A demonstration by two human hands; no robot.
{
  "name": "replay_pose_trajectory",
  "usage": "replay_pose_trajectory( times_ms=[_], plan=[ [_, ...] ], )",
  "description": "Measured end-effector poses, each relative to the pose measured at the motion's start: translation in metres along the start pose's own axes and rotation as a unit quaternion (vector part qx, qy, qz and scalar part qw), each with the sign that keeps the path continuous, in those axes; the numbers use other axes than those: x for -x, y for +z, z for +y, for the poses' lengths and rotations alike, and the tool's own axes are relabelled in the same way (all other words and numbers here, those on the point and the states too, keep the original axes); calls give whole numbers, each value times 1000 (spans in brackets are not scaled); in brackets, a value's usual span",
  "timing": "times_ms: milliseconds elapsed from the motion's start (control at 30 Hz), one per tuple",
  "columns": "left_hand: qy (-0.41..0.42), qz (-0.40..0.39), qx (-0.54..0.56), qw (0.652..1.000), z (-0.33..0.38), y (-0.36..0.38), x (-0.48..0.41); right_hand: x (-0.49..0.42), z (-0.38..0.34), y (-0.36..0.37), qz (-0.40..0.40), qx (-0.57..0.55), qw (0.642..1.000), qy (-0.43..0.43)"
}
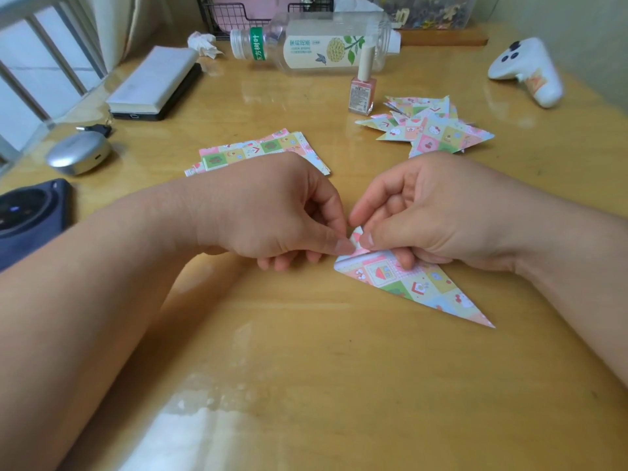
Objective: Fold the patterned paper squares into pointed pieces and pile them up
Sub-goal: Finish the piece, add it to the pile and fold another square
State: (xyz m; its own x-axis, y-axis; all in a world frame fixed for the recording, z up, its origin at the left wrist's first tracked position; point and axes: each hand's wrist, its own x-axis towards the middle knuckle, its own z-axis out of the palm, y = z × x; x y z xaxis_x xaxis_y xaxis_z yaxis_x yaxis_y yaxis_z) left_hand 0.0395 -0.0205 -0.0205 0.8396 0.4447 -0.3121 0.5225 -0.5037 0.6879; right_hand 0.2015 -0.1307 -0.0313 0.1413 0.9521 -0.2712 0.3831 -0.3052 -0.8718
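A patterned paper piece [411,283], folded to a long point aimed at the lower right, lies on the wooden table [306,368] in the middle. My left hand [282,212] pinches its upper left corner between thumb and forefinger. My right hand [428,212] pinches the same corner from the right, with its other fingers curled on the paper. Behind my left hand lies a stack of flat patterned squares [244,151], partly hidden by the hand. A pile of folded pointed pieces [431,127] sits at the back right.
A nail polish bottle [363,90] stands by the pile, with a plastic bottle [316,45] lying behind it. A white controller [530,69] is at far right. At left are a book [153,83], a silver case [78,153] and a dark phone [30,212].
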Motion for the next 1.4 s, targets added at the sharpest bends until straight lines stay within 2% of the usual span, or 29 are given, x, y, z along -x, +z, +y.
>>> replay_pose_trajectory(
  times_ms=[533,767,1000,1400],
  plan=[
    [-25,10,-21,999,3,2,2,1,0,1,21,29,999,-13],
    [-81,-1,-41,996,7,-2,3,1,1,1,19,44,999,-23],
    [-94,0,-14,995,5,-2,1,0,1,-1,11,64,997,-35],
    [-100,0,-30,995,5,-1,0,-1,2,-1,15,55,998,-31]
  ],
)
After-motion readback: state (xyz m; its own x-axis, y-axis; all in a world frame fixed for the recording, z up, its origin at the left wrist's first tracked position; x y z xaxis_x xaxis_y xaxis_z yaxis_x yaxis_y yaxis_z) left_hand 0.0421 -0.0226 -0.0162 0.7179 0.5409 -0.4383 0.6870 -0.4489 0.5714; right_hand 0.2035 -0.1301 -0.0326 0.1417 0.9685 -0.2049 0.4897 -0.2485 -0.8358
